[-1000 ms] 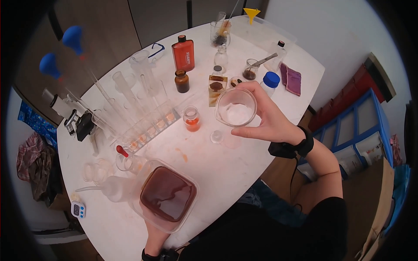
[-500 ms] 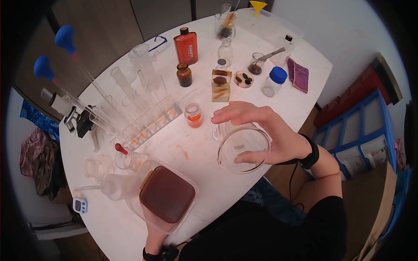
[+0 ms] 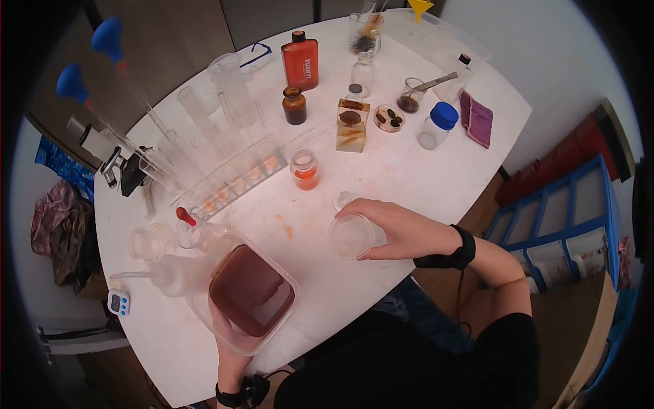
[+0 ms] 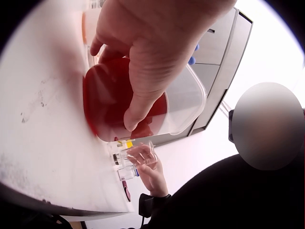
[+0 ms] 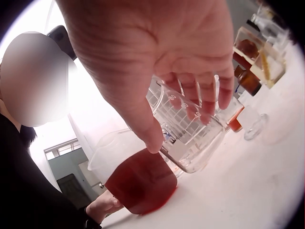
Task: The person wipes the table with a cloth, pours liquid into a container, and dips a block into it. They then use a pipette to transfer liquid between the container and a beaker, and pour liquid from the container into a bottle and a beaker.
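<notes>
My right hand (image 3: 376, 229) grips an empty clear glass beaker (image 3: 353, 236), tilted on its side just above the white table (image 3: 409, 184), near its front edge. In the right wrist view the fingers (image 5: 200, 95) wrap over the beaker (image 5: 190, 131), with the thumb below it. My left hand (image 3: 227, 337) holds a clear plastic container (image 3: 251, 290) of dark red-brown liquid from underneath at the near edge. In the left wrist view the hand (image 4: 152, 62) grips that container (image 4: 143, 98). Beaker and container are a short way apart.
A test tube rack (image 3: 235, 185), tall cylinders, a small orange flask (image 3: 304, 169) and a glass stopper (image 3: 343, 200) stand behind the beaker. A wash bottle (image 3: 170, 276) and timer (image 3: 118, 302) lie left of the container. Bottles, jars and a purple cloth (image 3: 477, 117) fill the far side.
My right hand has brought the beaker down from over the middle of the table to the near edge, closer to the container. The container has shifted slightly left.
</notes>
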Demonstrator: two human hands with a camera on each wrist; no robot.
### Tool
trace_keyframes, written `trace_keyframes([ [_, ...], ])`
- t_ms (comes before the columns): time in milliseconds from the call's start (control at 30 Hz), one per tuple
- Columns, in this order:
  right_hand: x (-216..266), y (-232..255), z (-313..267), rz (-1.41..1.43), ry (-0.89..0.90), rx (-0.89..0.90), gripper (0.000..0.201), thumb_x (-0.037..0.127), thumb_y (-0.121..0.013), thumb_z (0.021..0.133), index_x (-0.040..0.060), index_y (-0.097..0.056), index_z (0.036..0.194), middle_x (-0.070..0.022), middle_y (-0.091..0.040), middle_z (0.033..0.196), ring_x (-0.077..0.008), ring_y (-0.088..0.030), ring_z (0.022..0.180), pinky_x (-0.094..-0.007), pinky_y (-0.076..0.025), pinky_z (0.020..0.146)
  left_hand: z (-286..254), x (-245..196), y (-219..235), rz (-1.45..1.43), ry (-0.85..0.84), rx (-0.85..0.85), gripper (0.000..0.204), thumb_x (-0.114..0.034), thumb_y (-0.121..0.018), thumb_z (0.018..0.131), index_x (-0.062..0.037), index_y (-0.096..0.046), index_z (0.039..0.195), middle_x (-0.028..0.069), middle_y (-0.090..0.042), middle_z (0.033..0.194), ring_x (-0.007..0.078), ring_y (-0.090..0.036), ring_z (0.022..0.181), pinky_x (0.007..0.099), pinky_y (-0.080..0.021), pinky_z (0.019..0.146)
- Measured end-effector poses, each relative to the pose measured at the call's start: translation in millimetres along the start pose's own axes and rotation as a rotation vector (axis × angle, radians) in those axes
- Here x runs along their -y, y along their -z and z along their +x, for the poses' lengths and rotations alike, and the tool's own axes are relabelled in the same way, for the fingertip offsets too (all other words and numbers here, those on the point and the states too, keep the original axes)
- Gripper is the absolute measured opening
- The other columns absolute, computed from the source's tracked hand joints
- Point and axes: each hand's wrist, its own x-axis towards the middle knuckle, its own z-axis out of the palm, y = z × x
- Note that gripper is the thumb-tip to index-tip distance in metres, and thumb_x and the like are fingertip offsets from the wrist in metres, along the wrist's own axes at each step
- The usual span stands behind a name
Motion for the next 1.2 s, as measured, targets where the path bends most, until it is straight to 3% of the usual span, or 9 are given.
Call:
trace_keyframes([
  [333,-30,-12,15,0.068,0.003,0.099,0.059,0.008,-0.069,0.07,-0.0006,-0.041,0.122,-0.0179,-0.05,0.121,-0.0324,-0.049,0.111,-0.0369,-0.04,0.094,-26,6,-10,-0.008,0.089,-0.177,0.085,-0.021,-0.074,0.071,-0.0025,-0.025,0.137,0.0123,-0.04,0.13,0.023,-0.04,0.12,0.0352,-0.034,0.099],
  [533,-30,-7,7,0.049,0.003,0.07,0.062,0.007,-0.068,0.071,-0.0004,-0.038,0.125,-0.0184,-0.048,0.125,-0.0324,-0.048,0.114,-0.037,-0.04,0.095,-71,-5,7,0.383,0.287,-0.108,0.053,-0.015,-0.071,0.073,0.0,-0.046,0.117,0.0126,-0.053,0.108,0.024,-0.05,0.102,0.0359,-0.04,0.089],
  [600,-19,2,-7,-0.084,0.023,-0.03,0.06,0.006,-0.067,0.072,-0.0004,-0.039,0.125,-0.0173,-0.049,0.122,-0.0312,-0.05,0.111,-0.036,-0.04,0.095,-63,-26,11,0.21,0.261,0.289,0.045,-0.013,-0.071,0.072,0.0009,-0.051,0.109,0.0122,-0.054,0.103,0.0245,-0.053,0.098,0.0345,-0.041,0.089],
  [633,-16,8,-12,-0.086,0.021,-0.027,0.06,0.006,-0.067,0.072,-0.0004,-0.039,0.125,-0.0173,-0.049,0.122,-0.0312,-0.05,0.111,-0.036,-0.04,0.095,-58,-38,10,0.281,0.091,0.391,0.051,-0.003,-0.065,0.074,0.0044,-0.044,0.12,0.0146,-0.058,0.106,0.024,-0.057,0.097,0.04,-0.045,0.087],
  [733,-11,28,-30,-0.117,-0.048,-0.075,0.056,0.004,-0.067,0.073,0.0006,-0.042,0.123,-0.0144,-0.053,0.114,-0.0285,-0.053,0.105,-0.0351,-0.043,0.09,-40,-47,-7,0.048,0.118,0.5,0.04,-0.011,-0.071,0.07,0.0016,-0.053,0.104,0.0124,-0.055,0.103,0.0243,-0.053,0.097,0.0333,-0.041,0.089],
  [800,-12,41,-42,-0.165,-0.097,-0.255,0.052,0.004,-0.067,0.073,0.0029,-0.046,0.12,-0.0113,-0.056,0.105,-0.0245,-0.056,0.096,-0.0333,-0.046,0.083,-25,-45,-18,0.039,0.085,0.564,0.044,-0.01,-0.07,0.072,0.0005,-0.05,0.11,0.0123,-0.052,0.11,0.024,-0.051,0.104,0.0342,-0.039,0.093],
  [867,-14,51,-55,-0.191,-0.111,-0.321,0.046,0.004,-0.067,0.073,0.0044,-0.05,0.115,-0.0097,-0.058,0.101,-0.0225,-0.058,0.09,-0.0321,-0.047,0.077,-12,-36,-36,-0.048,-0.009,0.577,0.065,-0.006,-0.065,0.079,0.0018,-0.029,0.132,0.0173,-0.043,0.125,0.0251,-0.043,0.12,0.0373,-0.037,0.098],
  [967,-19,65,-70,-0.254,-0.113,-0.517,0.036,0.002,-0.065,0.073,0.0031,-0.055,0.108,-0.0095,-0.06,0.101,-0.0213,-0.058,0.089,-0.0305,-0.047,0.075,0,-21,-64,-0.285,0.114,0.428,0.071,-0.007,-0.063,0.08,0.0026,-0.02,0.136,0.0201,-0.034,0.133,0.0267,-0.034,0.127,0.0382,-0.034,0.101],
  [1200,-25,61,-85,-0.264,-0.132,-0.492,0.03,0.0,-0.064,0.073,0.0023,-0.058,0.102,-0.0102,-0.06,0.103,-0.0221,-0.057,0.089,-0.0297,-0.045,0.076,38,-11,-105,-0.056,-0.135,0.2,0.079,0.0,-0.056,0.082,-0.001,-0.004,0.141,0.0161,-0.02,0.144,0.0251,-0.022,0.134,0.0398,-0.021,0.108],
])
